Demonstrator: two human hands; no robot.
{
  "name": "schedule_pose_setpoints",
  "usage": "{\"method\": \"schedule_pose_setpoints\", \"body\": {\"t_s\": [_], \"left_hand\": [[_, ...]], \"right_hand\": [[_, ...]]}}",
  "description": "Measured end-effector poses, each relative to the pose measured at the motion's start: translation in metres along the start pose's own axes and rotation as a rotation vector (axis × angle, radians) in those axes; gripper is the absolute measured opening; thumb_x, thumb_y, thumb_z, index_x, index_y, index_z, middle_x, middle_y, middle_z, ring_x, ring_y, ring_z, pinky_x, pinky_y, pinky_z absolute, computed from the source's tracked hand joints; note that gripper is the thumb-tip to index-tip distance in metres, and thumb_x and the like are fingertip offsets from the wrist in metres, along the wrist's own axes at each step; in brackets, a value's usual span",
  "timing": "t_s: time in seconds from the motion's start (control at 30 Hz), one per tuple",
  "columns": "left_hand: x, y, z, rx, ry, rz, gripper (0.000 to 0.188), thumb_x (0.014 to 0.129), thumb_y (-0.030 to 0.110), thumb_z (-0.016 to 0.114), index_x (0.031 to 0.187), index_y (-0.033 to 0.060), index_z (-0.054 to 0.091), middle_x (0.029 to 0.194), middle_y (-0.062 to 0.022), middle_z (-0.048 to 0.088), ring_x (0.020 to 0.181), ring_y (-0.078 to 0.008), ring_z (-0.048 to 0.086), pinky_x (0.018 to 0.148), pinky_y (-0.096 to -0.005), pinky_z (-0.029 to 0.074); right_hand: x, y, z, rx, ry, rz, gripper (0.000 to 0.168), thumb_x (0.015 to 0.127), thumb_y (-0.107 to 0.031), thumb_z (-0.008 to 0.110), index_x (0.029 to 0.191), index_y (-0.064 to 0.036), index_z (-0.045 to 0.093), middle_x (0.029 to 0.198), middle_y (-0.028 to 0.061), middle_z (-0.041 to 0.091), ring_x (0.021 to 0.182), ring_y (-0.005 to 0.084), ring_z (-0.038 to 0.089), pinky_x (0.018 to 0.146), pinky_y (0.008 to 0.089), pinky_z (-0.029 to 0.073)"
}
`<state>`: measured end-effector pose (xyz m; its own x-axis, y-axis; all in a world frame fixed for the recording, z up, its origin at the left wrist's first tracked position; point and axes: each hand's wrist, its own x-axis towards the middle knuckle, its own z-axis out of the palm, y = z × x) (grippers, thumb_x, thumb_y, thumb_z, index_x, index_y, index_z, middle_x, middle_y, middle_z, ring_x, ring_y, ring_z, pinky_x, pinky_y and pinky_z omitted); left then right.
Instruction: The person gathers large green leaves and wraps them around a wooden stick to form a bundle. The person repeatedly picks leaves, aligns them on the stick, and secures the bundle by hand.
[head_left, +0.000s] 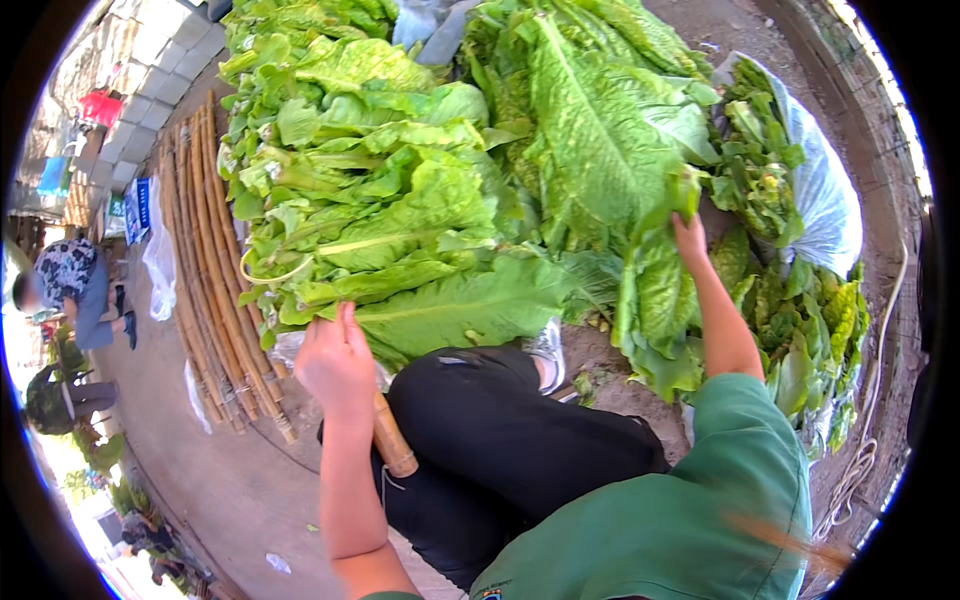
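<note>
My left hand (334, 356) is closed at the stem end of a broad green leaf, likely tobacco (457, 304). That leaf lies along the near edge of a thick row of similar leaves (405, 210). Out to the right, my right hand (688, 236) grips a small bunch of leaves (664, 277) by its stem ends, and the blades hang down. A bamboo pole (394, 439) pokes out beside my left forearm, against my leg, with thin string at its end. Its other end is hidden under the leaves.
Several bamboo poles (217, 277) lie on the ground at left. More leaves (802, 330) are heaped at right, beside a pale plastic sack (821, 180). A rope (855, 472) coils near the right edge. Another person (71, 277) bends over at far left.
</note>
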<state>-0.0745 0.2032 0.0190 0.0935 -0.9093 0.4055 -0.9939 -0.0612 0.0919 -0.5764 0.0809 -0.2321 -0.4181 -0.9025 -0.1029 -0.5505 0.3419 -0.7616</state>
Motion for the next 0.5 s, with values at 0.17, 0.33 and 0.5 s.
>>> {"method": "schedule_pose_setpoints", "body": {"t_s": [0.17,0.33,0.5], "left_hand": [[-0.004,-0.001,-0.004,-0.073,0.012,-0.046,0.01,0.082,0.012,0.059,0.08,0.0029,0.063,0.07,-0.011,0.058,0.061,-0.0297,0.056,0.052,-0.0375,0.044],[-0.007,-0.002,-0.004,-0.163,0.084,-0.034,0.01,0.082,0.012,0.06,0.081,0.0025,0.062,0.069,-0.0111,0.057,0.061,-0.0307,0.055,0.054,-0.0382,0.044],[-0.012,-0.004,-0.009,-0.214,0.045,-0.026,0.01,0.081,0.013,0.06,0.083,0.0036,0.063,0.071,-0.0105,0.057,0.06,-0.0292,0.056,0.052,-0.0371,0.044]], "right_hand": [[-0.053,-0.121,0.023,-0.053,-0.213,-0.304,0.043,0.083,-0.028,0.06,0.117,-0.003,0.052,0.086,0.0192,0.063,0.074,0.0292,0.061,0.067,0.0371,0.048],[-0.079,-0.206,0.065,0.042,-0.202,-0.466,0.042,0.082,-0.023,0.061,0.118,-0.004,0.053,0.106,0.023,0.059,0.097,0.0331,0.058,0.081,0.0358,0.046],[-0.095,-0.252,0.071,0.053,-0.118,-0.287,0.037,0.081,-0.02,0.061,0.113,-0.001,0.055,0.094,0.0172,0.064,0.084,0.032,0.062,0.073,0.0353,0.049]]}}
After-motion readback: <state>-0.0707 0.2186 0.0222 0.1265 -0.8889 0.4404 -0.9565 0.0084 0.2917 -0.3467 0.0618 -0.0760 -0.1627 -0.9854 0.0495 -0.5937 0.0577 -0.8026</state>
